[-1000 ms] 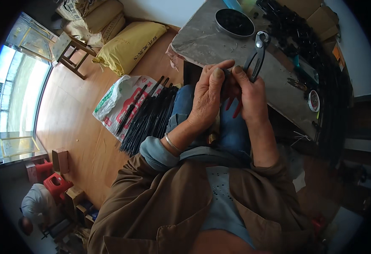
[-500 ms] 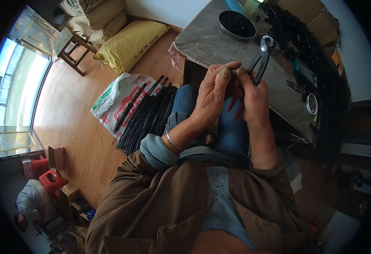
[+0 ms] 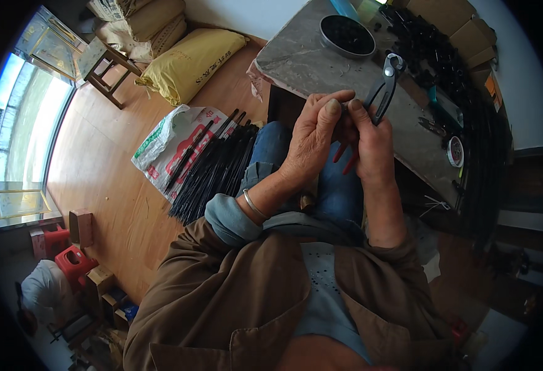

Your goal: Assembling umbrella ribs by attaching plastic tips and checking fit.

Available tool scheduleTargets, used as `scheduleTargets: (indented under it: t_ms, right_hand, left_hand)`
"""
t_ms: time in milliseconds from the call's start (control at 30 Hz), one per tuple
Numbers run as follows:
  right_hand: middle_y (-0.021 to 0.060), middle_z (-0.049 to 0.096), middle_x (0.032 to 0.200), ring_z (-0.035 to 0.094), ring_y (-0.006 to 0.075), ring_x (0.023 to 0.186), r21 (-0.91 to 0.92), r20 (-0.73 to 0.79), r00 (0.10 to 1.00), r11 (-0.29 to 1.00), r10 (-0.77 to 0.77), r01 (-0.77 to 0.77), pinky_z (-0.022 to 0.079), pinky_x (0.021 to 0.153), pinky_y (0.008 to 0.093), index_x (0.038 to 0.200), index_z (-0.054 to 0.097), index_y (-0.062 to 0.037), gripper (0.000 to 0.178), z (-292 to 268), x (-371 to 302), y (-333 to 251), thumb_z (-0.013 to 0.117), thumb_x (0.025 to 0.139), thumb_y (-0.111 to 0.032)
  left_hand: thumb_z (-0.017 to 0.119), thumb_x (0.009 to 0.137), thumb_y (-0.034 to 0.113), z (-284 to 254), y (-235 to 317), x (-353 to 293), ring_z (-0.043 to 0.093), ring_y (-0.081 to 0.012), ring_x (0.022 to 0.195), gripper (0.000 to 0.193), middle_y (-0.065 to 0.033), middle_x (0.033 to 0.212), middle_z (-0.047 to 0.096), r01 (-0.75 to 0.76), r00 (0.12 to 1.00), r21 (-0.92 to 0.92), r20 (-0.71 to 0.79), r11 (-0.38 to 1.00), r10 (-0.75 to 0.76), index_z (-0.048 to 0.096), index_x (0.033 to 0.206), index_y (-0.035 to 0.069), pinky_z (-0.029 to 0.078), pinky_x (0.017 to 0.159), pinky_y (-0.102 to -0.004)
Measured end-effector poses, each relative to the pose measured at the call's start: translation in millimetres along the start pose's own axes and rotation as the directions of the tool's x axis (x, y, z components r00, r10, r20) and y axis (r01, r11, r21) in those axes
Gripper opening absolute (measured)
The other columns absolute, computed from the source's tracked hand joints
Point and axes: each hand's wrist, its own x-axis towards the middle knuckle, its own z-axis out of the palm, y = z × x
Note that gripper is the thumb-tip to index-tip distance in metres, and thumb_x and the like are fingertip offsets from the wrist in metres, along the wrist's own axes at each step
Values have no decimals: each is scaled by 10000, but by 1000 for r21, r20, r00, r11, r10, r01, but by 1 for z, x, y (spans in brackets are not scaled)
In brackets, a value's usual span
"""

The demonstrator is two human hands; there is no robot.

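My left hand (image 3: 313,133) and my right hand (image 3: 373,142) are raised close together above my lap, thumbs nearly meeting. A pair of pliers (image 3: 387,86) is tucked in my right hand, metal jaws pointing up and away, with red grip ends showing below the palm. Between the thumb tips sits a small dark piece, mostly covered by my fingers. My left fingers are closed in a pinch around it; its kind cannot be made out.
Ahead stands a grey table (image 3: 296,49) with a bowl of small black pieces (image 3: 347,36), a black heap (image 3: 423,46) and a round tin (image 3: 456,151). Long black strips (image 3: 215,167) lie on a white sack to the left. A yellow sack (image 3: 191,65) lies beyond; another person (image 3: 48,290) bends at lower left.
My hands and the pliers have barely shifted. At lower left, the other person has bent or turned slightly.
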Motion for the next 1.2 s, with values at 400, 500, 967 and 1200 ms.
scheduleTargets:
  t_ms: [400, 500, 967, 1200]
  right_hand:
    - [-42, 553, 685, 483, 41, 598, 17, -2, 1000, 1000, 15, -15, 381, 541, 198, 784, 619, -62, 234, 2, 2, 5, 638, 907, -261]
    - [-42, 555, 686, 482, 42, 600, 34, 23, 999, 999, 28, -29, 382, 545, 197, 784, 619, -65, 225, -1, 2, 3, 636, 909, -251]
    - [-45, 554, 698, 484, 40, 611, 46, 46, 997, 997, 55, -57, 386, 557, 193, 785, 617, -77, 217, -2, 4, 4, 628, 914, -251]
    - [-51, 541, 678, 482, 33, 616, -15, 10, 1000, 999, 30, -30, 381, 542, 198, 775, 617, -75, 229, 4, -1, 2, 634, 912, -258]
  left_hand:
    - [387, 1024, 311, -1, 1, 1, 474, -52, 800, 387, 13, 929, 480, 5, 999, -10, -36, 1000, -5, 580, 1218, 37, 424, 727, -196]
    - [384, 1025, 313, -2, 0, 1, 473, -56, 810, 392, 8, 934, 478, -9, 999, 21, -32, 1000, 9, 580, 1215, 31, 420, 740, -200]
    - [385, 1023, 329, 0, 4, -1, 485, -54, 802, 403, 7, 948, 477, 33, 999, -55, -26, 998, -34, 580, 1207, 28, 430, 712, -199]
    - [387, 1022, 328, -2, 1, -1, 492, -51, 789, 401, 4, 957, 476, 16, 999, -40, -33, 999, -18, 577, 1211, 29, 430, 702, -194]
